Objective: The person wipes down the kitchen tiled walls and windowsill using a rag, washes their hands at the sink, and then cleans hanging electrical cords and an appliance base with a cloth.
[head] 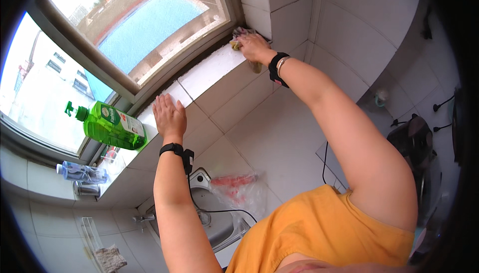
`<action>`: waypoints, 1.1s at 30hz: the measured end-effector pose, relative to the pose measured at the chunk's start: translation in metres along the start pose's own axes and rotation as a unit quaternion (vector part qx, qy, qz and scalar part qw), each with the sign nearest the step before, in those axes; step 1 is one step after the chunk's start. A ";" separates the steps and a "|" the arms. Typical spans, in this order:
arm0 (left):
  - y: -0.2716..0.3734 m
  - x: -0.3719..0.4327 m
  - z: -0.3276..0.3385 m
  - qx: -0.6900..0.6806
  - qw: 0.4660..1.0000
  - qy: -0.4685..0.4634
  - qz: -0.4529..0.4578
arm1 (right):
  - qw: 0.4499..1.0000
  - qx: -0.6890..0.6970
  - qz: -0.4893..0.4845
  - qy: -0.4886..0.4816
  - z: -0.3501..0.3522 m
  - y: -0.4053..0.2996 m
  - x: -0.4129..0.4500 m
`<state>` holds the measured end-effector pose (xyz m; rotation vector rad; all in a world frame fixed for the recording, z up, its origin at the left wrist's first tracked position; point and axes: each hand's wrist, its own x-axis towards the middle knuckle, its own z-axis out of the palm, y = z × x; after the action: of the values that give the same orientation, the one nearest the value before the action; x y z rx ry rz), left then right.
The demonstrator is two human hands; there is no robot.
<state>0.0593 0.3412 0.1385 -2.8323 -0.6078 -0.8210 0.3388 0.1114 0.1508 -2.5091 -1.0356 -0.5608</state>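
Note:
At the far right corner of the white tiled windowsill [209, 71], my right hand [254, 47] holds a crumpled patterned cloth [241, 33] against the sill. Part of the cloth hangs down over the front edge below the palm. My left hand [169, 117] rests flat on the sill, holding nothing, with the thumb apart from the fingers. Just left of it stands a green pump bottle of liquid soap [116, 125], bearing a label. The window frame [179, 54] runs close behind both hands.
Farther left on the sill are a clear plastic bottle [84, 172], a clear cup [113, 162] and a metal canister [87, 188]. Below lie a steel sink [217, 213] with a faucet [144, 218] and a plastic bag [239, 190]. A black cable [224, 211] crosses the sink from my left wrist.

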 end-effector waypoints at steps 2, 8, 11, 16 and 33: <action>-0.003 -0.003 -0.002 -0.003 1.000 -0.001 -0.001 | 0.999 -0.008 0.019 0.045 0.004 0.008 -0.009; -0.009 -0.006 -0.002 0.013 1.000 0.009 -0.006 | 0.988 0.117 -0.007 0.097 0.006 -0.029 -0.036; -0.009 -0.006 -0.003 0.003 1.000 0.017 -0.008 | 0.970 0.196 -0.112 0.090 0.005 -0.079 -0.048; -0.003 0.000 0.001 -0.013 1.000 0.027 -0.009 | 0.959 0.189 -0.186 0.095 -0.012 -0.061 -0.022; -0.012 -0.009 -0.004 -0.012 1.000 0.008 -0.027 | 0.786 -0.589 -0.154 0.106 -0.162 -0.009 0.112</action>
<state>0.0450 0.3483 0.1368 -2.8400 -0.6784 -0.8638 0.3700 0.1057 0.3458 -3.0694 -1.2168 -2.0815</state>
